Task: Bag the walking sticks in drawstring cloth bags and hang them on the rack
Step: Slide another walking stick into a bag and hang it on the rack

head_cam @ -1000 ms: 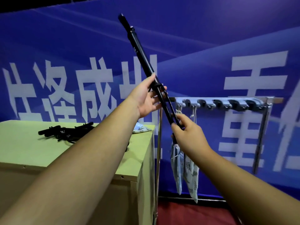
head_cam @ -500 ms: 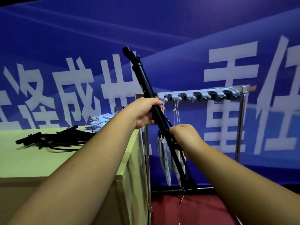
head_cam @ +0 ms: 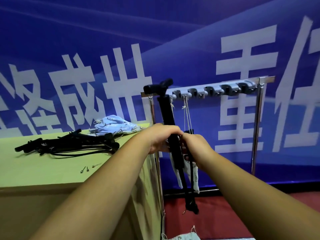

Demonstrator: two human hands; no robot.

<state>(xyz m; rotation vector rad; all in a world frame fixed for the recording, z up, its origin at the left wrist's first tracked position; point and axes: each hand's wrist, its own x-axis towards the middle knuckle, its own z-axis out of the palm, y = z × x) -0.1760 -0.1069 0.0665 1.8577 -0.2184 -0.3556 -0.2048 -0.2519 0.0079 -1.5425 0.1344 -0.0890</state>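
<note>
Two bags [head_cam: 194, 172] hang from rack [head_cam: 265, 78] — left hand [head_cam: 161, 135], right hand [head_cam: 194, 146] clasp walking stick [head_cam: 167, 110].

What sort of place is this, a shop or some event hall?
Probably a staged demo or exhibition space rather than a shop: a blue printed banner forms the backdrop, with a green table and a freestanding metal rack on red floor.

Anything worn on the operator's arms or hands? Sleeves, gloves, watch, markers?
Nothing worn shows. The left forearm and right forearm are bare right to the frame edge, with no sleeve or cuff in view. The left hand and right hand are ungloved. No watch, band, ring, marker or cable is visible.
</note>
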